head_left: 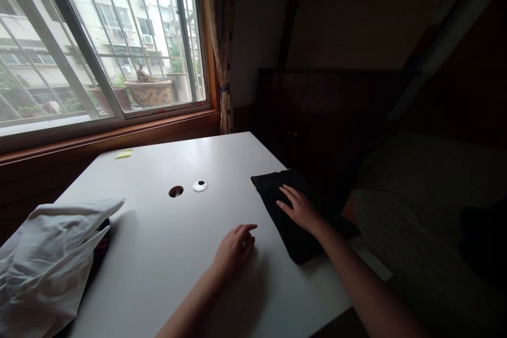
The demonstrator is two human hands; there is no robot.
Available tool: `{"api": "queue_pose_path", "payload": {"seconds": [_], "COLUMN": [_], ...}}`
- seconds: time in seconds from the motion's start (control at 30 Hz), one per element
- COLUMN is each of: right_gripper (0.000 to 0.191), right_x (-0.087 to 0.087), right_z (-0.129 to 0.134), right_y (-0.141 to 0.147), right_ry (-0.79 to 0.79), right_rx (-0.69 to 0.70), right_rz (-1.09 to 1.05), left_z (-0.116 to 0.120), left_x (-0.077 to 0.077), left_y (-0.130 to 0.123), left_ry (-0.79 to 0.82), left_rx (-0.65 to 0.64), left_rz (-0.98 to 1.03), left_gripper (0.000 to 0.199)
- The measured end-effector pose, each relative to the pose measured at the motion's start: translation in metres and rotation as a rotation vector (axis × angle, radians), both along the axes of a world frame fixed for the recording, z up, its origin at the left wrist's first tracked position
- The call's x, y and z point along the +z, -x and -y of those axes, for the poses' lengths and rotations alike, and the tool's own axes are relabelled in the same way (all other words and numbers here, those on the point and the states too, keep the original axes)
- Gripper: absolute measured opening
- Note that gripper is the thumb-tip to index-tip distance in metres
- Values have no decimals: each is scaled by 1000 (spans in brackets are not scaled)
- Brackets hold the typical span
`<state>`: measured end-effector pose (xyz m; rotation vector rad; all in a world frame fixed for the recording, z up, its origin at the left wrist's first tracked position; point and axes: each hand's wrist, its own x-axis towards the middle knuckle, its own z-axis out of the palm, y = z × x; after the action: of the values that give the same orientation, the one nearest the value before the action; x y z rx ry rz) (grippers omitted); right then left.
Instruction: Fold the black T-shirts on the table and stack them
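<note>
A black folded piece of cloth (291, 240), perhaps a garment, lies along the right edge of the white table (158, 253). Small yellowish bits show at its far edge. My right hand (299, 208) rests on top of the cloth with its fingers spread. To the left of the cloth, my left hand (235, 244) hovers just over the tabletop, apart from the cloth. Its index finger points right and the others are loosely bent, with nothing seen in them.
A crumpled white cloth (51, 253) lies at the table's left, over something dark. Yellow sticky notes (124, 153) are at the far left. A round hole (176, 191) and a silver grommet (200, 186) sit mid-table. Beyond stands a window (119, 37) with a curtain (225, 63).
</note>
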<state>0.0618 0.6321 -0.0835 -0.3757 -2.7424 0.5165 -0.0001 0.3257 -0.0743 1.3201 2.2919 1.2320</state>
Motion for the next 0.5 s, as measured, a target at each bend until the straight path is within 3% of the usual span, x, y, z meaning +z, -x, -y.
{"api": "queue_pose_path", "payload": {"seconds": [0.2,0.37,0.5], "right_gripper": [72,72,63], "right_x": [-3,-8,-9], "right_z": [29,31,19], "right_y": [61,94,110], "right_ry": [56,12,26], "right_rx": [42,40,46], "right_rz": [194,240,221], "left_z": [38,37,36], "left_x": [-11,-12,-15], "left_y": [15,13,15], "left_ry": [-71,-37,-38], "left_rx": [44,32,7], "left_rz": [-27,-107,-150], "left_gripper": [36,31,28]}}
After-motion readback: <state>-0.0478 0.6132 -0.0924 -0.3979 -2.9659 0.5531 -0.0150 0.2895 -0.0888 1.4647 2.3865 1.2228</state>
